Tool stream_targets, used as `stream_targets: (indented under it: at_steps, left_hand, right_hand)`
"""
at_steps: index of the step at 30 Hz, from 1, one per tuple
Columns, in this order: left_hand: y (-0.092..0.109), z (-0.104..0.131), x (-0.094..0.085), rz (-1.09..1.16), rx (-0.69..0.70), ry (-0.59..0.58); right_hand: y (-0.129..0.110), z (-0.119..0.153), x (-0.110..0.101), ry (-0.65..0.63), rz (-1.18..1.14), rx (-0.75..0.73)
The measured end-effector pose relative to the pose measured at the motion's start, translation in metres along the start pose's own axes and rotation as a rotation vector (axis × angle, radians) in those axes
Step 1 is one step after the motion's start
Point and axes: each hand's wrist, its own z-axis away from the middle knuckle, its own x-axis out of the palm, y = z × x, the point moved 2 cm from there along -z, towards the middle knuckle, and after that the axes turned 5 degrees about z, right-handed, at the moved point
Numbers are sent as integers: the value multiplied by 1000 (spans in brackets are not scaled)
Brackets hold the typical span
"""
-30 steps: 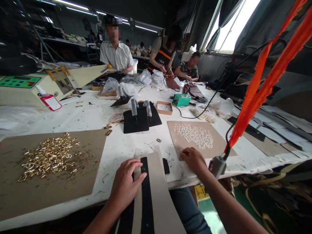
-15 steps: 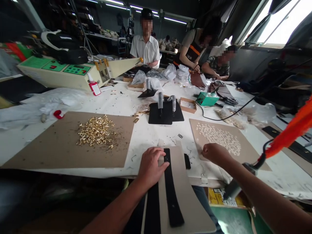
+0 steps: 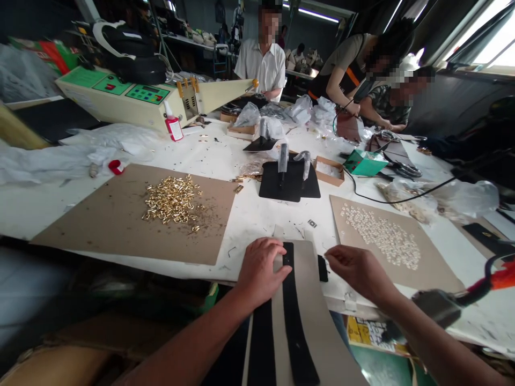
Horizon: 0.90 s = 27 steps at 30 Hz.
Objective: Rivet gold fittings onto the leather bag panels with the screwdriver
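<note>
My left hand (image 3: 261,273) rests at the top of a long black strip (image 3: 296,321), its fingertips and thumb holding the strip down on a grey-beige panel (image 3: 317,311). Further black pieces (image 3: 263,348) lie along the panel's left side. My right hand (image 3: 358,271) hovers just right of the panel with thumb and fingers pinched together. Whatever is in the pinch is too small to make out. Below its fingertips a small black block (image 3: 323,268) shows beside the panel. Small whitish rings (image 3: 380,233) lie spread on a cardboard sheet (image 3: 434,262) to the right.
Gold metal fittings (image 3: 171,198) are heaped on a left cardboard sheet (image 3: 92,214). Black flat pieces with wrapped handles (image 3: 279,182) lie ahead. A cream machine (image 3: 120,94), a red bottle (image 3: 174,126) and a green box (image 3: 365,162) stand farther back. Co-workers (image 3: 261,64) are across the table.
My right hand has moved left, from the edge of the ring sheet to beside the panel. My left hand stays on the strip. The camera view has shifted.
</note>
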Motion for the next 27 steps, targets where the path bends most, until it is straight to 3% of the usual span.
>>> stream_targets:
  at_steps: [2,4,8,12,16,19,22,27]
  left_hand:
    - [1,-1,-1,-5,-9,-4]
    - [1,-1,-1,-5,-15,-11]
    - [2,0,-1,-12,-12,-17]
    - [1,1,0,-16,-17,-16]
    - [2,1,-1,-14,-11,-19]
    - [2,0,0,-16,-6,-23]
    - [1,0,-1,-15,-16,-27]
    - [1,0,-3,-13,-20,-26]
  right_hand:
    - [-33,-5,14,-78,-163,-143]
    - [-56,-15,28,-112,-180,-254]
    - [-64,-30,48,-104,-99,-333]
    - [-54,-32,54,-89,-123,-290]
    - [-53,-32,52,-113,-176,-158]
    - [-56,-37,49,-212,-192,-37]
    - [-57,-42,47,-326,-173,-8]
    - [-61,-46,45,-259,-133,-12]
